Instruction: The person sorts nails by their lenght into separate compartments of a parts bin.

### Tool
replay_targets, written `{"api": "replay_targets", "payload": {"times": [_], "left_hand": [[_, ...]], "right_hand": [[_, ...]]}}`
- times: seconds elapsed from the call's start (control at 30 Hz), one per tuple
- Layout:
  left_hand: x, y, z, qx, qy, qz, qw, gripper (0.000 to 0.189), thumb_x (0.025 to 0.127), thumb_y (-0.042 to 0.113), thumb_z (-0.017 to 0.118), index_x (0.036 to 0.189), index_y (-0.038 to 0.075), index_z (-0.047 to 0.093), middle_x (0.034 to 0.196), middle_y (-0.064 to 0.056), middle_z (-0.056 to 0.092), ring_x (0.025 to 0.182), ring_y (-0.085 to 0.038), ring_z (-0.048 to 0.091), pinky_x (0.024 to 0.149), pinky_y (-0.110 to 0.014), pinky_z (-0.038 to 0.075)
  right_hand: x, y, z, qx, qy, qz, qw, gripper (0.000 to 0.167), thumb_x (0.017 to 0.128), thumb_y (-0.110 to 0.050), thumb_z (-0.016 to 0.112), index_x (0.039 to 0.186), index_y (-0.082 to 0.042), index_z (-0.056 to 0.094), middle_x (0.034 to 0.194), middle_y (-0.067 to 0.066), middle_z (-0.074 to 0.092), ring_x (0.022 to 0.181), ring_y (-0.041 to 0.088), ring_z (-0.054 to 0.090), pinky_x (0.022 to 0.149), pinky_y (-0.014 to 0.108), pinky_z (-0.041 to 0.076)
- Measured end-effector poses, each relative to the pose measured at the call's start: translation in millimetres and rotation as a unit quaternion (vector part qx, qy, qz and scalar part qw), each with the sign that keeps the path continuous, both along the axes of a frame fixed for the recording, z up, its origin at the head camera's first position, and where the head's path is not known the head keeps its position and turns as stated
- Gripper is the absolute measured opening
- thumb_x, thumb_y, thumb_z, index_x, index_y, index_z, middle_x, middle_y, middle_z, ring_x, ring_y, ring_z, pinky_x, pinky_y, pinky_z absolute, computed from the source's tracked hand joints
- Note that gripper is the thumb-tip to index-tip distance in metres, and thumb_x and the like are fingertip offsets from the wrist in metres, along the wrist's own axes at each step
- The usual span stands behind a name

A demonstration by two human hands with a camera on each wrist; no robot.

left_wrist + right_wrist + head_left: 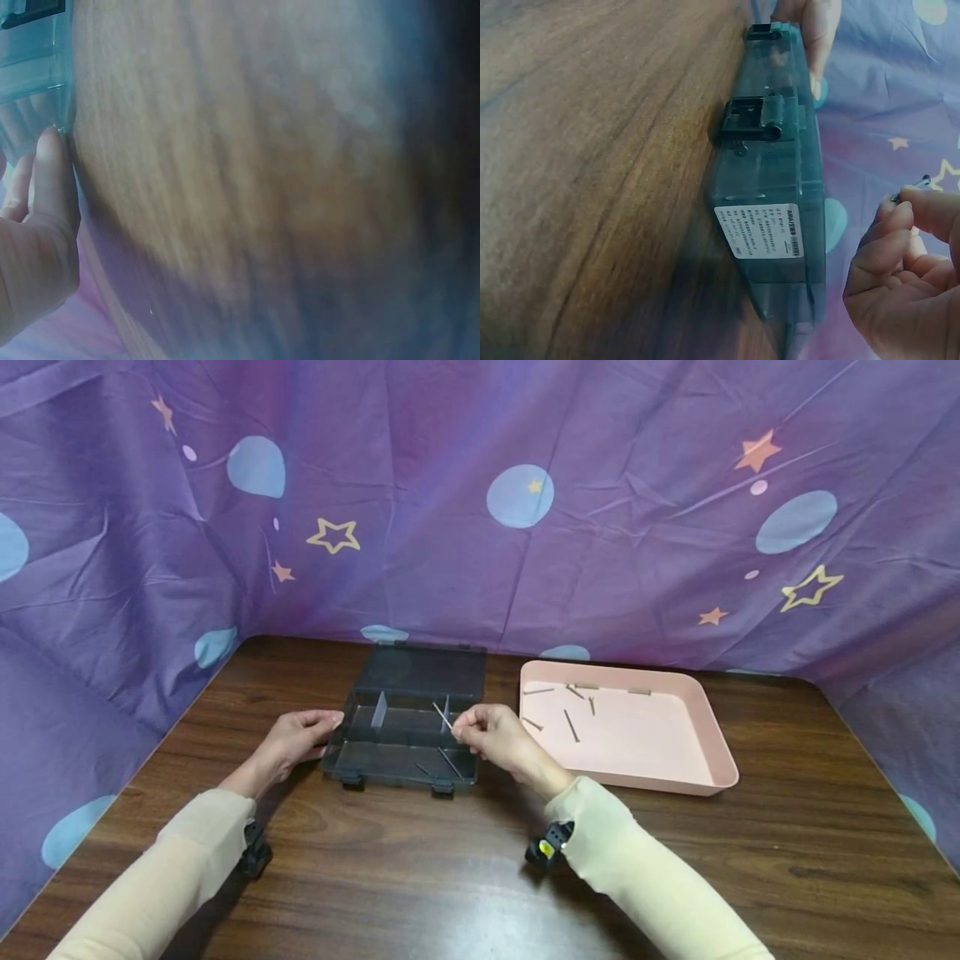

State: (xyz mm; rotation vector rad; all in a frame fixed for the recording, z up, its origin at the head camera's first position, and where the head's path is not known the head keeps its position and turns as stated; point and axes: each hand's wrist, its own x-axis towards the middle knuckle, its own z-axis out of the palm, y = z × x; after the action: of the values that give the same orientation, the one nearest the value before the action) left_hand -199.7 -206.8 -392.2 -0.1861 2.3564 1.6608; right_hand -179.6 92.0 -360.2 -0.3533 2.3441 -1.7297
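A dark translucent storage box (pixel 397 777) lies on the table with its lid (pixel 427 668) laid back. My left hand (pixel 292 739) holds the box's left edge, fingertips right at the rim; the left wrist view shows a finger (pixel 52 165) against the wall. Over the box's right side, my right hand (pixel 498 735) pinches a thin silver screw (pixel 442 715) between thumb and forefinger. In the right wrist view the screw's flared end (pixel 927 181) sticks out past the fingertips. Below it, a slim screw (pixel 450 762) and a shorter one (pixel 423 769) lie in the front compartment.
A pink tray (pixel 720 752) stands to the right of the box, with several loose screws (pixel 572 725) mostly in its left half. Clear dividers (pixel 379 710) split the box's rear row. Behind the wooden table (pixel 390 877) hangs a purple cloth (pixel 435 585).
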Motion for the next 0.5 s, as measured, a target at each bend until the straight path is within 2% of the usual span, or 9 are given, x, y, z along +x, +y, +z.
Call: {"api": "replay_targets", "payload": {"times": [0.2, 0.5], "left_hand": [[-0.2, -0.2, -2.3, -0.002, 0.009, -0.008, 0.9999, 0.052, 0.097, 0.029, 0.052, 0.134, -0.007, 0.045, 0.138, -0.022, 0.044, 0.081, 0.012, 0.051, 0.068, -0.014, 0.05], [0.6, 0.8, -0.8, 0.003, 0.003, -0.005, 1.0, 0.051, 0.097, 0.029, 0.052, 0.134, -0.006, 0.046, 0.139, -0.021, 0.044, 0.085, 0.011, 0.052, 0.071, -0.015, 0.051]], "right_hand": [[0.3, -3.3, -2.2, 0.025, 0.015, 0.011, 0.9995, 0.008, 0.084, 0.005, 0.058, 0.086, 0.01, 0.063, 0.071, -0.003, 0.056, 0.06, 0.008, 0.045, 0.054, 0.018, 0.039], [4.1, -7.9, -2.0, 0.068, 0.053, 0.027, 0.9959, 0.007, 0.083, -0.001, 0.063, 0.083, 0.006, 0.067, 0.073, 0.004, 0.064, 0.063, 0.004, 0.048, 0.062, 0.018, 0.041]]}}
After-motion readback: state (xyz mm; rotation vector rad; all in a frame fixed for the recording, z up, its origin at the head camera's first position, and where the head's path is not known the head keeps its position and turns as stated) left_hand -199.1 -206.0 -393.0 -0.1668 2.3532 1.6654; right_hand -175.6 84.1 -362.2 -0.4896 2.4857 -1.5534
